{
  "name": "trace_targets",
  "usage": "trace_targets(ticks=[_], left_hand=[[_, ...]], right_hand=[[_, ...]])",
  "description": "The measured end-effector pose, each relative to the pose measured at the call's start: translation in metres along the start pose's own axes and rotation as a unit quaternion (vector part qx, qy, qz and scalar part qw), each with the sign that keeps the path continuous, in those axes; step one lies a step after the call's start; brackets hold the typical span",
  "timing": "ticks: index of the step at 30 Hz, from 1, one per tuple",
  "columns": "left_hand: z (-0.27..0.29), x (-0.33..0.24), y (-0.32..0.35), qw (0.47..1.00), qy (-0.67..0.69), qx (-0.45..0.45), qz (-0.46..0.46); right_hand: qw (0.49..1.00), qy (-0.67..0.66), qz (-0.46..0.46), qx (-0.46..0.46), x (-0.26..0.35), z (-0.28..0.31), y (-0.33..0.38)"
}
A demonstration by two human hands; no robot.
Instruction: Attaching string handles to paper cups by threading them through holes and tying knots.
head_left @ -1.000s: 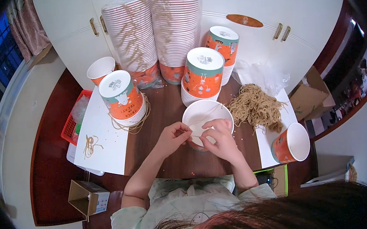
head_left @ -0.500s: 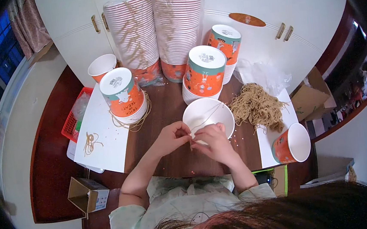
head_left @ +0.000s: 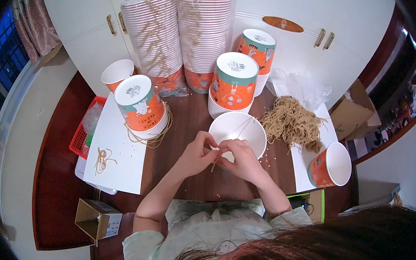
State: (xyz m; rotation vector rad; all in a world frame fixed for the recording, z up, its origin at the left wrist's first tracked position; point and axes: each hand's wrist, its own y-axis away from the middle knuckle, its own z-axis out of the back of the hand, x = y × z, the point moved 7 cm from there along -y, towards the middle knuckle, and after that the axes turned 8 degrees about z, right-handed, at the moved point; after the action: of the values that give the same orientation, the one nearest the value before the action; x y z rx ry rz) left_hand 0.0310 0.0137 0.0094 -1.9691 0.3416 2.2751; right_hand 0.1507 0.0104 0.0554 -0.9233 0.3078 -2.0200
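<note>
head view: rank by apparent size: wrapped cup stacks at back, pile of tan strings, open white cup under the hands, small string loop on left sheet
1. Wrapped cup stacks
2. Pile of tan strings
3. Open white cup, partly hidden by the hands, so close to the pile
4. Small string loop

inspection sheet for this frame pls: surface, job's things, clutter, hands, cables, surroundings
Surface: dark wooden table, white sheets at both sides.
Job's things: open white paper cup; a thin tan string crosses its mouth.
Clutter: heap of tan strings; upturned orange cup stacks; wrapped cup stacks; orange cup on its side; red basket.
Hands: left hand and right hand, fingers pinched together at the cup's near rim.
Cables: nothing seen.
Surroundings: white cabinet doors, cardboard boxes.
</note>
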Motion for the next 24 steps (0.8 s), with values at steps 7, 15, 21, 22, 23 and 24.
trace_targets(ticks=[7, 15, 21, 22, 23, 24], left_hand=[[0.004, -0.008, 0.009, 0.998, -0.013, -0.039, -0.043], [0.006, -0.011, 0.040, 0.934, -0.228, -0.226, -0.160], [-0.001, 0.003, 0.037, 0.913, -0.260, -0.287, -0.127], [-0.003, -0.001, 0.038, 0.892, -0.288, -0.308, -0.162], [-0.005, -0.004, 0.040, 0.868, -0.316, -0.329, -0.197], [-0.004, -0.002, 0.040, 0.868, -0.315, -0.330, -0.198]], right_hand=[[1.000, 0.011, 0.017, -0.020, 0.002, 0.000, 0.002], [0.999, -0.031, -0.025, -0.031, -0.012, -0.005, 0.005], [0.999, -0.038, -0.027, -0.028, -0.011, -0.005, 0.004], [0.999, -0.038, -0.026, -0.026, -0.011, -0.005, 0.003], [0.999, -0.037, -0.025, -0.026, -0.010, -0.004, 0.003], [0.999, -0.033, -0.024, -0.024, -0.009, -0.004, 0.003]])
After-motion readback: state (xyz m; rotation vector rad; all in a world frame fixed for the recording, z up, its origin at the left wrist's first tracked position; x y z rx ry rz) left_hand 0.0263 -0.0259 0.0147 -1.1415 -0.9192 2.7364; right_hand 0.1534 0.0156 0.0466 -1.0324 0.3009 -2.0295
